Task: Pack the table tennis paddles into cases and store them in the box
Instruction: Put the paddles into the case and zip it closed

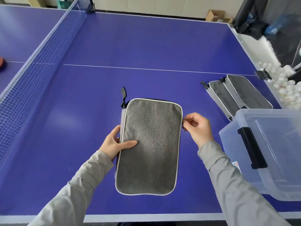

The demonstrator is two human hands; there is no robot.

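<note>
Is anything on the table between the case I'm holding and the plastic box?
Nothing visible: bare table lies between the case and the box. The other cases lie beyond the box, off that path.

A large blue table tennis table (146,46) with white edge lines and a thin white centre line fills the room in front of me. A dark mesh net with a white top band (40,51) crosses it at about ten o'clock. Near the middle, toward six o'clock, a grey rectangular fabric case with pale piping and a black loop (149,144) lies flat. At two o'clock, two more grey fabric cases (239,93) lie overlapping each other. At four o'clock, a clear plastic storage box with a black latch (268,152) sits at the table's edge. At nine o'clock, beyond the net, a reddish paddle (2,62) shows partly.
</note>
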